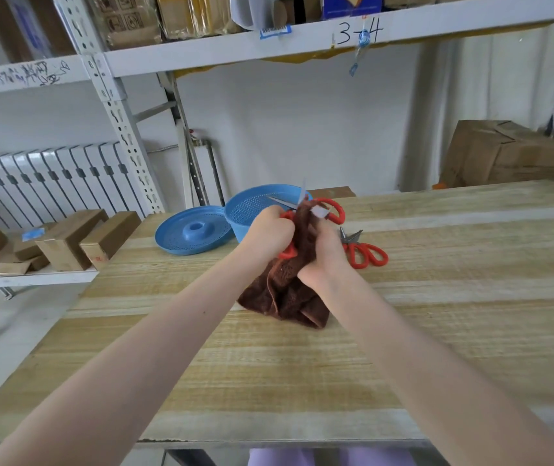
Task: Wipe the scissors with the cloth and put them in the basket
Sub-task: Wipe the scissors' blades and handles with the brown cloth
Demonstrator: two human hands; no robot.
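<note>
Head view. At the centre of the frame, red-handled scissors (287,252) are held above a wooden table (437,297), with the blurred blades pointing up and away. The left hand (270,230) is clenched on the handles. The right hand (324,253) is closed around a brown cloth (285,297), which is bunched against the scissors and hangs down onto the table top. The two hands are set close together, with the cloth between them.

A red handle loop (336,210) is seen just right of the cloth's top; whether it belongs to the held pair cannot be told. A second pair of scissors (364,252) lies flat on the table just right of the right hand.

Directly behind the hands stands a blue perforated basket (248,210). Only mesh wall is shown in its visible interior; the rest is hidden by the hands. A blue perforated lid (194,235) lies on the table just left of the basket.

Cardboard boxes (77,240) are stored on a low shelf at the left edge, and one larger box (501,153) stands at the upper right.
</note>
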